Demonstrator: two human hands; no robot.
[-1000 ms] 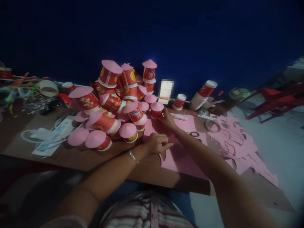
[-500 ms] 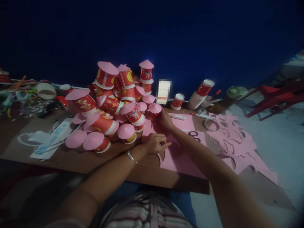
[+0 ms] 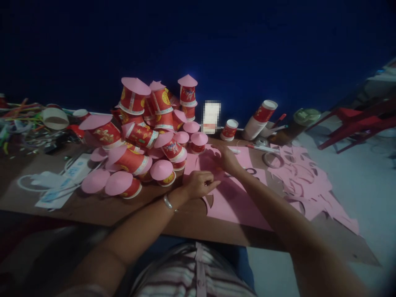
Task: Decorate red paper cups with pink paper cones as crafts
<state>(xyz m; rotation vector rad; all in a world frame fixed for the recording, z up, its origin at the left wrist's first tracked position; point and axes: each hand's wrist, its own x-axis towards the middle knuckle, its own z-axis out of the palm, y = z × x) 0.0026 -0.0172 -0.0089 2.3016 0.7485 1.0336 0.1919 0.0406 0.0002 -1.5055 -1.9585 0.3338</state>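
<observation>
My left hand point(image 3: 201, 184) rests over the pink paper sheet point(image 3: 229, 206), its fingers curled in and the thumb side pointing right. I see nothing held in it. My right hand point(image 3: 228, 160) hovers over the upper part of the same sheet, fingers somewhat apart and holding nothing visible. Just left of it stands a small red paper cup with a pink cone roof point(image 3: 199, 142), apart from the fingers. Black-handled scissors point(image 3: 251, 170) lie partly behind my right wrist. A white glue stick or marker point(image 3: 236, 151) is mostly hidden by that hand.
Many red cups with pink cone roofs point(image 3: 133, 90) are stacked to the left. A power strip point(image 3: 64, 185) with cables lies at far left. Paper scraps point(image 3: 309, 181) and a tape roll point(image 3: 273, 160) sit right. Behind are a cup point(image 3: 229, 130) and a cup stack point(image 3: 260, 119).
My right hand has let go of the small roofed cup and drawn back to the right and slightly toward me. The left hand has barely moved. The view has shifted slightly.
</observation>
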